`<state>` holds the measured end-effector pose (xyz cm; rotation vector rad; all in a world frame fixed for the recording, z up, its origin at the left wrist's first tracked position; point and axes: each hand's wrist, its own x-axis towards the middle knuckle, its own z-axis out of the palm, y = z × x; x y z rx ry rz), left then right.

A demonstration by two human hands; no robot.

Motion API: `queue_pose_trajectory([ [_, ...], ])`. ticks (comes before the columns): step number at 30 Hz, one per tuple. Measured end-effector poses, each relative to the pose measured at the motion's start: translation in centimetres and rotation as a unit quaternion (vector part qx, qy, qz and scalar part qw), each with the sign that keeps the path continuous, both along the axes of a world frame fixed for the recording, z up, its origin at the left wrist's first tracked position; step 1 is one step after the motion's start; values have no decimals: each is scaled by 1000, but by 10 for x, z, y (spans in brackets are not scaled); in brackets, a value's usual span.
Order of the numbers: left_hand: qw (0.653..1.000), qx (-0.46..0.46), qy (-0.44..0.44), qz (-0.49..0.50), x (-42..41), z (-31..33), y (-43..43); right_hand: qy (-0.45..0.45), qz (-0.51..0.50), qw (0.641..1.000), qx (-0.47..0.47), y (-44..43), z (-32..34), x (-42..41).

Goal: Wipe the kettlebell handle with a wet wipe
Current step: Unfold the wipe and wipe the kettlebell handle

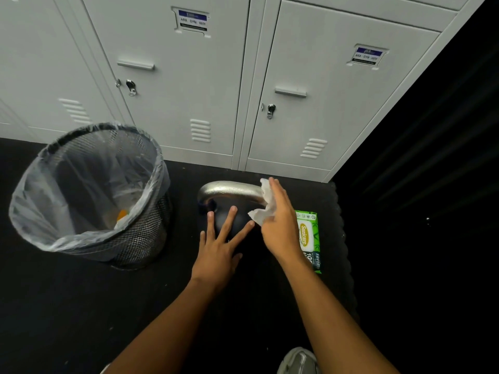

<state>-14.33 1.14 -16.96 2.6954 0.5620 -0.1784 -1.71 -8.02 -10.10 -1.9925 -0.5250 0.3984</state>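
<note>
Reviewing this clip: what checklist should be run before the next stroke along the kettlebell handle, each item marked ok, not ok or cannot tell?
1. Wet wipe held in right hand: ok.
2. Wipe against kettlebell handle: ok, at its right end.
3. Left hand steadying kettlebell body: ok, fingers spread on it.
4. Rest of handle uncovered: ok.
5. Lined bin nearby: ok, on the left.
6. Wipe damp enough: cannot tell.

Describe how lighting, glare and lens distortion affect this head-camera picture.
Head view: the wide-angle lens bows and tilts the lockers; glare streaks the silver kettlebell handle; the dark kettlebell body nearly vanishes into the black floor; the picture's right edge falls to near black; the wet wipe in the right hand looks bright but slightly soft.
</note>
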Motion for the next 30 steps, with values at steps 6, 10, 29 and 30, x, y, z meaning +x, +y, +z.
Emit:
queue_pose_trajectory([
  [6,1000,-2,2,0,1,-1,0,-46,5,994,-99,-18,-9,22],
  [10,1000,-2,7,-3,1,-2,0,-87,60,978,-180,-12,-10,33],
  [29,1000,-1,15,-1,1,0,0,33,6,999,-32,-4,0,10],
  [30,1000,2,17,0,1,-1,-1,51,8,998,-43,-7,0,12],
])
